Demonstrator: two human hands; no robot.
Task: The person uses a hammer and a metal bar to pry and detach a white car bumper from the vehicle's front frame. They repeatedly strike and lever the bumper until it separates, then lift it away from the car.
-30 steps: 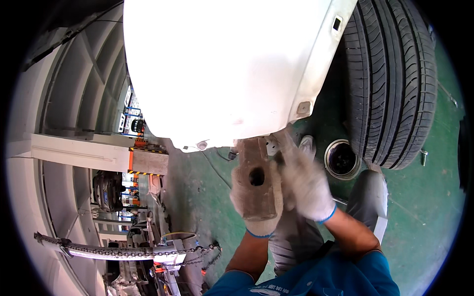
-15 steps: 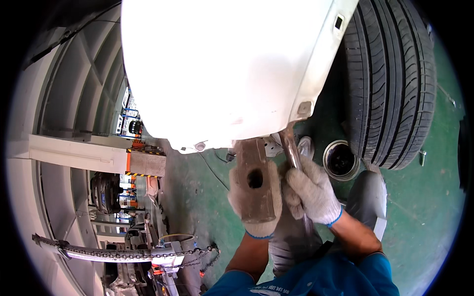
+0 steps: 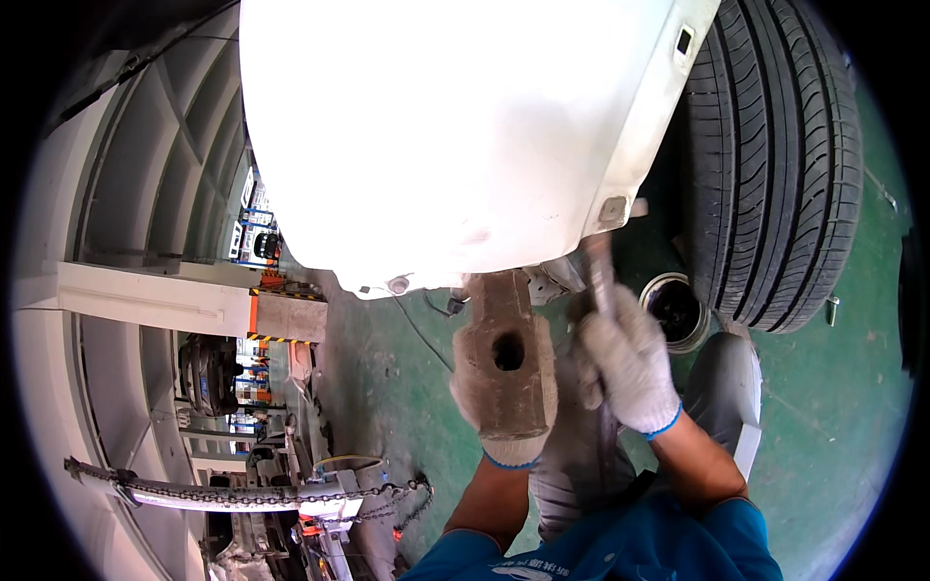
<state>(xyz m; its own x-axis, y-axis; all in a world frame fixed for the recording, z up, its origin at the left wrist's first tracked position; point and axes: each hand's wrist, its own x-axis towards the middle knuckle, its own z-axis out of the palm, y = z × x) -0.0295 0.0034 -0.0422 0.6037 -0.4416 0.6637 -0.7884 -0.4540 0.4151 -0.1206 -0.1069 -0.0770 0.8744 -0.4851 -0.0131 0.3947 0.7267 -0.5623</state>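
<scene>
My left hand (image 3: 513, 452), in a pale work glove, is wrapped round a heavy brown steel sledgehammer head (image 3: 513, 402) with an empty handle hole. The block's far end meets the lower edge of a white car body panel (image 3: 436, 174); whether it touches cannot be made out. My gloved right hand (image 3: 635, 373) is closed round the shaft of a hammer (image 3: 603, 281), just right of the block. The hammer is blurred, and its head is partly hidden by the panel's lower right corner.
A large tyre (image 3: 775, 165) stands close on the right, with a round can (image 3: 676, 315) of dark contents beside it on the green floor (image 3: 814, 436). At lower left, a chain (image 3: 262, 502) hangs along a pale beam. A thin cable (image 3: 421, 334) lies below the panel.
My right hand and the hammer have moved right, and the hammer's end now shows past the panel's corner. The panel and steel block appear shifted slightly right.
</scene>
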